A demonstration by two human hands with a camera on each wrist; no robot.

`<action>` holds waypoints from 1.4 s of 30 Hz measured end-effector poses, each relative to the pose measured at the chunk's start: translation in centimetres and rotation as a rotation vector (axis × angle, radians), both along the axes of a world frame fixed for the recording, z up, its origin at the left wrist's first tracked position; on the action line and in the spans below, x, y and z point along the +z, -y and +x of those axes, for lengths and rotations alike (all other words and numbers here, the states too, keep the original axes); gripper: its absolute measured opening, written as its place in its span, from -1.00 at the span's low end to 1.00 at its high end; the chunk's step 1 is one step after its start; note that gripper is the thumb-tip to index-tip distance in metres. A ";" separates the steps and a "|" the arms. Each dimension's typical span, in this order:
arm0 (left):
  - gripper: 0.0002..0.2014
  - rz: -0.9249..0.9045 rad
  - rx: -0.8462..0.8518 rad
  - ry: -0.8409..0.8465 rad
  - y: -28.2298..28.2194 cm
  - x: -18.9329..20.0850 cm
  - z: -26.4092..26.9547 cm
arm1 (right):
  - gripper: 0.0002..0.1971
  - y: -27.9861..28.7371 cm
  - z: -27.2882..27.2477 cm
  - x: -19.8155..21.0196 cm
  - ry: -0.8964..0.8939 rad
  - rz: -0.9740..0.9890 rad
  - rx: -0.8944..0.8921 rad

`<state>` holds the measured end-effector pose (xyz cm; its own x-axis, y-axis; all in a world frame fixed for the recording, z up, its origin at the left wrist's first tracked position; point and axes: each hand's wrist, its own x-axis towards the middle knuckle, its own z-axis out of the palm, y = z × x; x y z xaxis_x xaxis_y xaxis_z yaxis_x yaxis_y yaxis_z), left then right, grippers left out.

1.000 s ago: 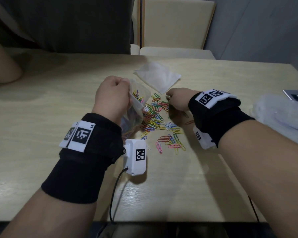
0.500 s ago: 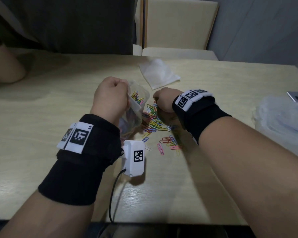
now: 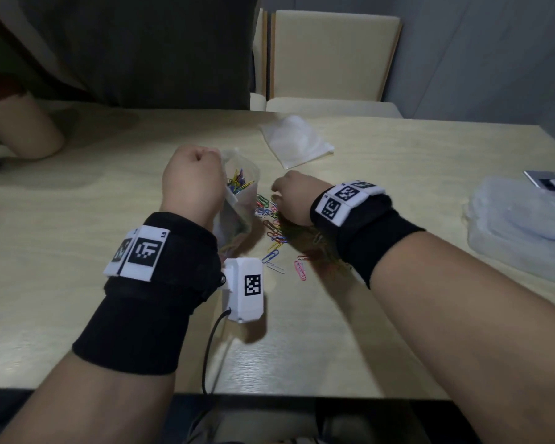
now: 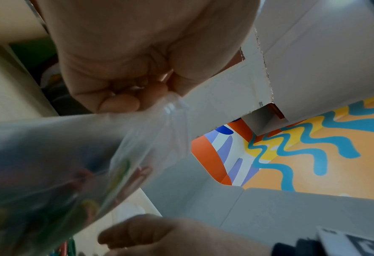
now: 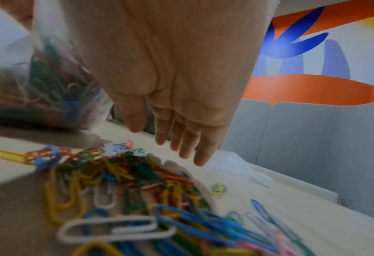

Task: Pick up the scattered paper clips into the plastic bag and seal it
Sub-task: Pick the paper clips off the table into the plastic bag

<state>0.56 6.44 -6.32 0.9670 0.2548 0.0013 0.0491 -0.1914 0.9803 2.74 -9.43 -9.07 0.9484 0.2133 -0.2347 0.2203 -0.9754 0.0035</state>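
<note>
My left hand (image 3: 193,181) grips the rim of a clear plastic bag (image 3: 241,200) and holds it upright on the table; several coloured paper clips lie inside. In the left wrist view the left hand's fingers (image 4: 120,102) pinch the bag's top edge (image 4: 72,155). A heap of coloured paper clips (image 3: 273,225) lies on the table right of the bag. My right hand (image 3: 293,200) hovers over the heap, close to the bag's mouth. The right wrist view shows its fingers (image 5: 177,138) straight, pointing down at the clips (image 5: 126,173), with nothing in them.
A flat clear bag (image 3: 297,142) lies behind the heap. Crumpled plastic (image 3: 519,225) and a small dark device (image 3: 548,182) sit at the right edge. Another person's forearm (image 3: 23,129) rests at the far left. A chair (image 3: 330,59) stands behind the table.
My right hand has moved left across the heap toward the bag's mouth. The left hand keeps its hold on the bag in the same place.
</note>
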 end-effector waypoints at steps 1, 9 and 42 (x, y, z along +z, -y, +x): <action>-0.83 -0.004 0.018 0.006 -0.1 0.1 -0.1 | -0.60 -0.7 0.1 -0.3 -0.020 0.029 0.030; -0.85 0.002 0.057 -0.003 -1.3 0.1 0.1 | -0.65 -1.8 -2.1 -1.6 -0.111 0.111 0.122; -0.78 0.071 -0.040 -0.024 0.5 1.4 -2.0 | -0.51 -1.0 -8.7 -1.0 -0.134 0.081 0.089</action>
